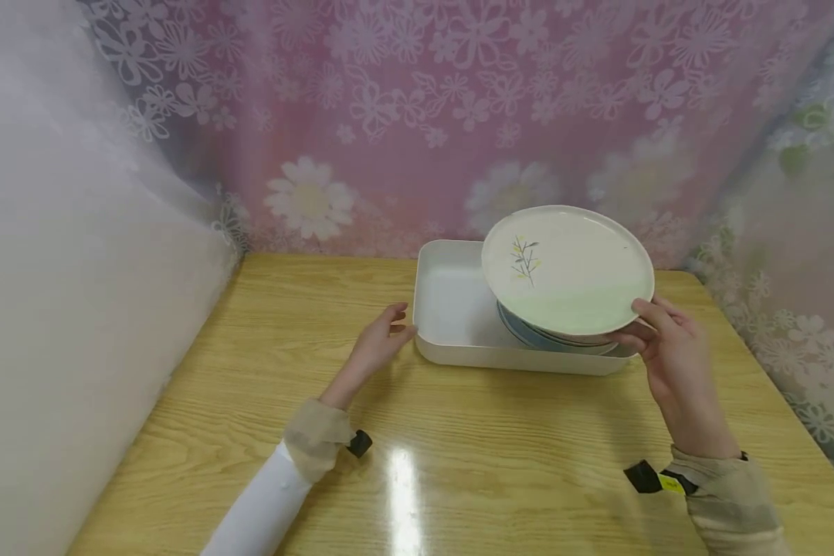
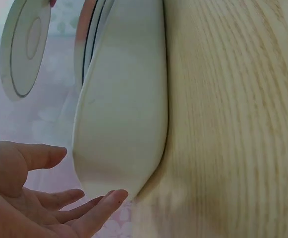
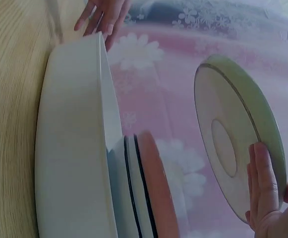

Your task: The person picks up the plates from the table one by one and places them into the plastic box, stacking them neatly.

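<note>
My right hand (image 1: 677, 363) grips a round white plate (image 1: 563, 262) by its near right edge, thumb on top and fingers beneath. A small twig print marks the plate's face, and a pale green tint covers its lower part. In the right wrist view the plate is lifted apart from a stack of plates (image 3: 158, 193), a pinkish one uppermost and blue-rimmed ones under it. That stack sits in the right part of a white rectangular bin (image 1: 452, 309). My left hand (image 1: 382, 336) is at the bin's left end, fingers spread and relaxed, fingertips right at its wall.
The bin stands on a wood-grain table (image 1: 459, 432), near its back edge. Behind it hangs a pink floral curtain (image 1: 403, 177). A plain pale sheet (image 1: 76, 270) closes the left side, and a flowered sheet (image 1: 806, 309) the right.
</note>
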A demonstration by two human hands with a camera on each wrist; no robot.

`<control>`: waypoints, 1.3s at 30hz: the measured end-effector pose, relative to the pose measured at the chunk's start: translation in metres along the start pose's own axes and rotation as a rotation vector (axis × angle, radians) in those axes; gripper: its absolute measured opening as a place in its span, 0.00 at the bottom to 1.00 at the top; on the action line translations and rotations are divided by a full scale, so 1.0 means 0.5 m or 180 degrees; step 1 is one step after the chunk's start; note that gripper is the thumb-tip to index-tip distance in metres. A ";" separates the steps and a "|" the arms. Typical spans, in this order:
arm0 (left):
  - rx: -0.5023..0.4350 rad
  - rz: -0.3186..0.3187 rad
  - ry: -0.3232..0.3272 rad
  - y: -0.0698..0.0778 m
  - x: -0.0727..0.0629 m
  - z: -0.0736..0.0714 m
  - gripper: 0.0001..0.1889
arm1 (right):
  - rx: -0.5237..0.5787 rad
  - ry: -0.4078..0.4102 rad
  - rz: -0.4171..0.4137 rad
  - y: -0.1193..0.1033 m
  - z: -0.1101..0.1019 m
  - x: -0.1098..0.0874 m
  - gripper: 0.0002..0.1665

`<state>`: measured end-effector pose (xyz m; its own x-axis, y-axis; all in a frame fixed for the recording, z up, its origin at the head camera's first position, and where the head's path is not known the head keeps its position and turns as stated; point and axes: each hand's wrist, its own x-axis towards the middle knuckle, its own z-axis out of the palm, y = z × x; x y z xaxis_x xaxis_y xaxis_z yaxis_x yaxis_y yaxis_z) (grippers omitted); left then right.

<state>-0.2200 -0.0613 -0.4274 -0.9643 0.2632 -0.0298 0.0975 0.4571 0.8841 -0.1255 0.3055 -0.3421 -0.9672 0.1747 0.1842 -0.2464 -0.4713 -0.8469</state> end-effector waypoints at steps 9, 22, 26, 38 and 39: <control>-0.0114 -0.0092 -0.0085 -0.003 0.011 0.018 0.29 | 0.0071 0.0358 0.0066 0.008 -0.035 0.013 0.15; -0.0223 -0.0115 -0.0038 0.014 0.021 0.032 0.27 | 0.0187 0.0436 0.0289 0.020 -0.074 0.019 0.12; -0.0251 -0.0142 -0.0057 0.015 0.020 0.033 0.27 | 0.0234 0.0470 0.0332 0.024 -0.080 0.018 0.13; -0.0283 -0.0136 -0.0023 0.013 0.020 0.036 0.27 | -0.0071 0.0724 0.0363 0.038 -0.090 0.028 0.10; -0.0282 -0.0132 -0.0020 0.012 0.020 0.037 0.27 | -0.0170 0.0723 0.0358 0.039 -0.091 0.029 0.10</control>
<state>-0.2245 -0.0402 -0.4308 -0.9654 0.2511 -0.0700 0.0349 0.3909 0.9198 -0.1416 0.3384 -0.3786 -0.9483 0.3164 -0.0244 -0.1286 -0.4534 -0.8820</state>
